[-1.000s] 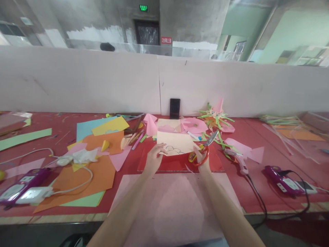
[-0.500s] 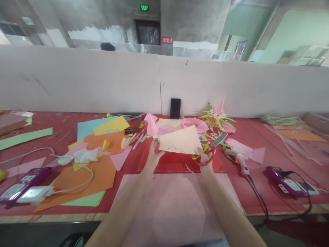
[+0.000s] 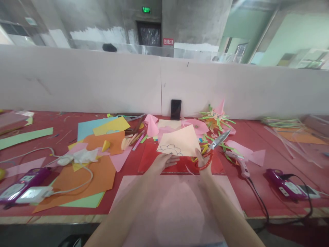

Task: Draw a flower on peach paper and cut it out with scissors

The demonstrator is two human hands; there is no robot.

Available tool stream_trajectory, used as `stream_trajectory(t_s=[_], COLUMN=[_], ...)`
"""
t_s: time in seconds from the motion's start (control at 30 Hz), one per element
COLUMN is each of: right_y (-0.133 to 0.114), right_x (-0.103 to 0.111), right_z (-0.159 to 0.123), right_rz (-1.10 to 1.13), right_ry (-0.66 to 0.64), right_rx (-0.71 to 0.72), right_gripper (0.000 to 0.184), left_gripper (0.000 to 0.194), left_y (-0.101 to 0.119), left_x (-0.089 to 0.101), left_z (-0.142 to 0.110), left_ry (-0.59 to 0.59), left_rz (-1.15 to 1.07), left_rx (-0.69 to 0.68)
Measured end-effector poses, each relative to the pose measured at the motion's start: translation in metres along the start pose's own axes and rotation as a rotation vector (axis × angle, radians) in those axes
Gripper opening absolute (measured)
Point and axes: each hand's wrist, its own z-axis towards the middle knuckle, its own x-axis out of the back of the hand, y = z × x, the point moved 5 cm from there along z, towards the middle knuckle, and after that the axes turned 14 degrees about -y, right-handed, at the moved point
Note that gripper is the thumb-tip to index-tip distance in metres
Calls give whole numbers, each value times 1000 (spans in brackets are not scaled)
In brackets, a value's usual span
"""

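Note:
A cream sheet of paper (image 3: pixel 177 137) is held up between my hands, with a scalloped, cloud-like outline drawn along its lower left. My left hand (image 3: pixel 163 162) grips its bottom edge, the thumb by the drawing and the fingers below. At the lower right corner, my right hand (image 3: pixel 202 161) pinches the sheet and also carries scissors (image 3: pixel 218 140). Their red handle loops round that hand, and the blades point up and right, apart from the paper. Beneath both hands is a red board (image 3: pixel 147 159), with a large pink sheet (image 3: pixel 169 206) nearer to me.
Coloured paper, including an orange sheet (image 3: pixel 84 178), lies to the left with a white cable and a purple power strip (image 3: pixel 24 185). At right are a glue gun (image 3: pixel 241 164) and another purple strip (image 3: pixel 285 183). A phone (image 3: pixel 175 109) leans on the partition; a paper figure (image 3: pixel 218 113) stands nearby.
My left hand has moved from the sheet's left edge to its bottom edge. The sheet has tilted, so more of the drawn outline shows. The scissors have turned slightly in my right hand.

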Motion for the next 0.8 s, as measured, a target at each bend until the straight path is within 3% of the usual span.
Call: stream_trajectory(t_s=[0.1, 0.27, 0.43, 0.63, 0.8], right_y=[-3, -8, -2, 3, -3], right_x=[-1, 3, 9, 13, 13], right_z=[-1, 0, 2, 4, 5], right_rz=[-35, -71, -15, 94, 119], right_ry=[-6, 15, 55, 85, -6], right_rx=[-32, -12, 23, 66, 75], right_gripper=[22, 25, 28, 35, 28], left_gripper=[11, 6, 3, 9, 15], left_y=[4, 5, 3, 15, 29], left_x=[-4, -17, -13, -12, 2], left_z=[10, 27, 27, 20, 18], left_ry=[124, 96, 127, 214, 315], left_rz=[-1, 13, 108, 232, 271], left_rx=[-42, -27, -49, -220, -353])
